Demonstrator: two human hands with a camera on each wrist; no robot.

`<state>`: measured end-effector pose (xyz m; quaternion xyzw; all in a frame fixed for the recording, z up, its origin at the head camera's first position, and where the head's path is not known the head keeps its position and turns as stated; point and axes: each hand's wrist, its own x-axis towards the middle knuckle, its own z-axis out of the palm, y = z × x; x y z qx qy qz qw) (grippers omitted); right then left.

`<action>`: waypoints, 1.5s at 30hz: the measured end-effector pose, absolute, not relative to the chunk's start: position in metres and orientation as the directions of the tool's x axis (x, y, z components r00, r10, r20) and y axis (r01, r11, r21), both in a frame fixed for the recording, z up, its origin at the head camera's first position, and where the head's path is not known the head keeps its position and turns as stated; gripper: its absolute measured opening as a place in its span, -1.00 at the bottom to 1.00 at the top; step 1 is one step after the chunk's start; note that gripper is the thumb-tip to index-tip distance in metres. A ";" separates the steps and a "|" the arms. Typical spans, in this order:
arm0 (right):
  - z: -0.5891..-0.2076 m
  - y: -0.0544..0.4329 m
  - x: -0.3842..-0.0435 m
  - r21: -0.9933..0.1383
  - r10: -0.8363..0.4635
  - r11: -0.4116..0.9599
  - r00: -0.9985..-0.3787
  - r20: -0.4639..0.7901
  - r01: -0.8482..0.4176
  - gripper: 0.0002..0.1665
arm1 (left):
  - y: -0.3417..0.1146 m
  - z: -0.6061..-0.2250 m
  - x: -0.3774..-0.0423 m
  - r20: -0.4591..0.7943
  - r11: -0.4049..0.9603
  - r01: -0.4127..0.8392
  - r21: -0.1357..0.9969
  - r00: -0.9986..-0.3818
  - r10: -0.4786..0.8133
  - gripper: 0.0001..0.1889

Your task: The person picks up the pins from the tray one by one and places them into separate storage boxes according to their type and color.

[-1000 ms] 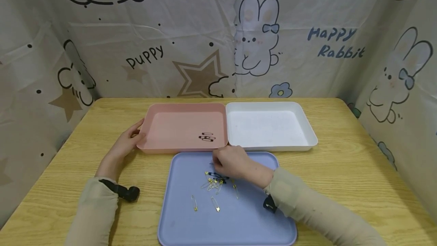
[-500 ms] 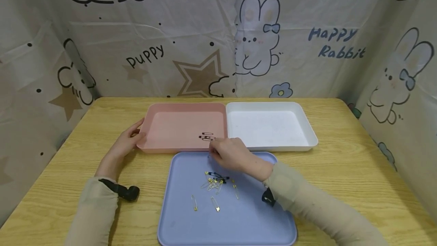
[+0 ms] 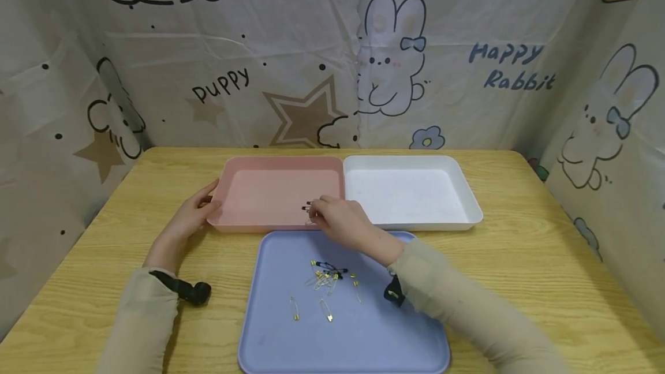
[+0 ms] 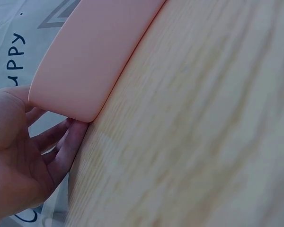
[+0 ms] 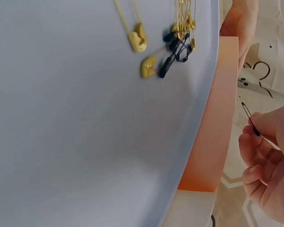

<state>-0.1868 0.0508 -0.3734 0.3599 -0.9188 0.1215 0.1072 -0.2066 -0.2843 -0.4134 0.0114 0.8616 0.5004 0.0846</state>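
My right hand (image 3: 343,221) is over the front right corner of the pink tray (image 3: 260,189). Its thumb and finger pinch a small black safety pin (image 5: 249,119), seen in the right wrist view. Other black safety pins (image 3: 305,208) lie in that tray, partly covered by the hand. At the tray's left end, my left hand (image 3: 191,217) holds the rim, thumb over it and fingers against the outer wall (image 4: 68,142). On the blue tray (image 3: 291,351) lie a mixed pile of gold and black safety pins (image 3: 332,270) and a few single gold safety pins (image 3: 326,310).
A white tray (image 3: 410,192) stands against the pink tray's right side, with nothing in it. The blue tray is in front of both on the wooden table (image 3: 499,270). A printed cloth (image 3: 301,45) hangs behind and at the sides.
My right hand has moved from above the blue tray's far edge, forward and slightly left, to the pink tray's front right corner. The left hand has stayed put.
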 end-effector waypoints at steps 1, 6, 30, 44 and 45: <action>-0.374 0.050 -0.188 -0.160 -0.627 0.715 -0.726 0.283 -0.680 -0.90 | -0.284 -0.414 -0.207 -0.135 0.500 -0.065 0.864 -0.985 0.105 -0.36; -0.375 0.047 -0.199 -0.227 -0.575 0.748 -0.780 0.249 -0.624 -0.90 | -0.284 -0.416 -0.207 -0.144 0.498 -0.077 0.864 -0.985 0.097 -0.36; -0.389 0.032 -0.243 -0.210 -0.467 0.856 -0.881 0.078 -0.472 -0.81 | -0.285 -0.413 -0.207 -0.136 0.504 -0.066 0.861 -0.985 0.102 -0.36; -0.391 0.027 -0.249 -0.105 -0.486 0.866 -0.872 0.059 -0.490 -0.80 | -0.283 -0.413 -0.207 -0.139 0.495 -0.075 0.866 -0.986 0.095 -0.36; -0.392 0.027 -0.249 -0.099 -0.489 0.865 -0.870 0.058 -0.492 -0.80 | -0.283 -0.413 -0.207 -0.142 0.494 -0.078 0.866 -0.985 0.094 -0.36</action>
